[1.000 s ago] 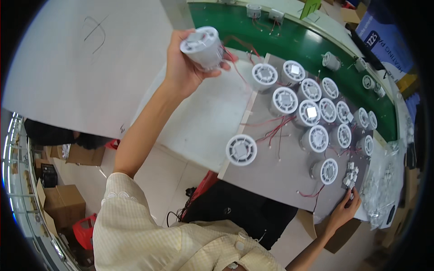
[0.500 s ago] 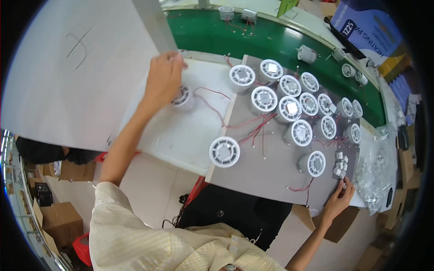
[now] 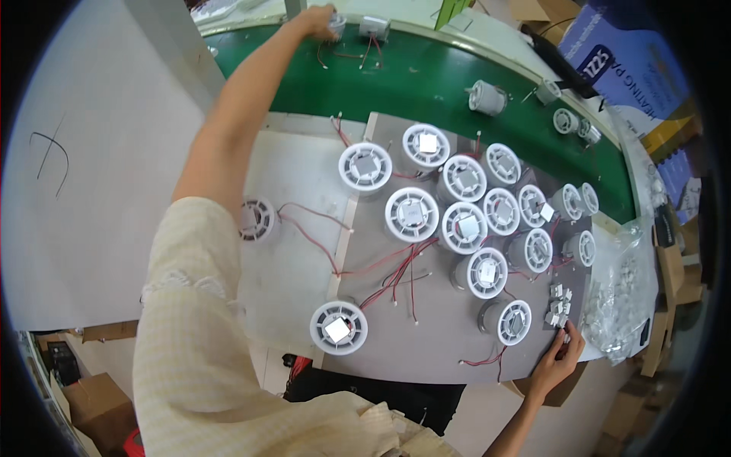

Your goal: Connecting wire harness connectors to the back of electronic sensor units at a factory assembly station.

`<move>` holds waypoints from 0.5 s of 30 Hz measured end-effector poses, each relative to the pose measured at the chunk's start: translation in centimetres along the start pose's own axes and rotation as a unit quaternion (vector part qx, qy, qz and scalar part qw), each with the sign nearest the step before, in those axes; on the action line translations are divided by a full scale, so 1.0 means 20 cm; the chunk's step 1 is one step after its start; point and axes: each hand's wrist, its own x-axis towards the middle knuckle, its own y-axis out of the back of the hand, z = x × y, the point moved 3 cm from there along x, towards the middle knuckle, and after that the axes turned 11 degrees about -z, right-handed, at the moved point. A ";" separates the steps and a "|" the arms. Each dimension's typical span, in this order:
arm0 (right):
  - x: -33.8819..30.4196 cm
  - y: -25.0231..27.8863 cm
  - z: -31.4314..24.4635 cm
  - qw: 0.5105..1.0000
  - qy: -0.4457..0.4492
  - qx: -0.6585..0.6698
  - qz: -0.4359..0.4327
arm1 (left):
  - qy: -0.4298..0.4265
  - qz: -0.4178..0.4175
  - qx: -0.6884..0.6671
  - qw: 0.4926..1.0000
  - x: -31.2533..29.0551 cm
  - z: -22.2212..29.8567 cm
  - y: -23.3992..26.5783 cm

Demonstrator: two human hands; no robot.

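My left hand (image 3: 318, 23) reaches far across the green belt, its fingers closed round a white round housing (image 3: 336, 29) with trailing wires; the hand partly hides it. On the grey board (image 3: 396, 335) stand several similar housings, with spoked white rims and square centres; one housing (image 3: 466, 227) is near the middle. Red wires run between them. Another housing (image 3: 257, 219) lies tilted on the white surface beside my left arm. At the board's right edge, my right hand (image 3: 556, 362) has bent fingers against a pile of small white blocks (image 3: 559, 306); what they pinch is hidden.
The green belt (image 3: 442, 65) curves behind the board, bearing a few more housings (image 3: 487, 99). A clear plastic bag (image 3: 615, 305) lies at right. A large white panel (image 3: 99, 167) stands at left. Beyond the belt on the right is a blue printed box (image 3: 624, 57).
My left hand has moved from beside the housing on the white surface to one on the far side of the belt. The view has shifted; my right hand stays by the white blocks.
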 end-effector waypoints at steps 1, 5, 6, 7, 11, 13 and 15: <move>0.01 -0.01 -0.01 1.000 0.000 0.016 0.003 | -0.003 0.078 -0.026 0.997 -0.08 -0.05 0.08; 0.02 0.03 -0.02 1.000 0.007 0.010 0.024 | -0.014 0.252 -0.026 0.967 -0.61 0.29 0.55; 0.02 0.04 0.00 1.000 -0.003 0.006 0.023 | 0.000 0.235 -0.045 0.971 -0.90 0.50 0.67; 0.03 0.02 -0.01 0.999 0.000 0.028 0.019 | 0.029 0.246 -0.033 0.968 -1.23 0.56 0.83; 0.03 0.00 -0.03 0.999 0.000 0.048 0.002 | 0.132 0.026 -0.124 0.983 -1.70 0.28 0.72; 0.03 0.01 -0.03 0.999 -0.004 0.042 -0.004 | 0.195 0.040 -0.103 0.975 -1.85 0.31 0.45; 0.02 0.00 -0.04 0.998 -0.006 0.056 -0.003 | 0.217 0.015 -0.108 0.970 -1.94 0.31 0.22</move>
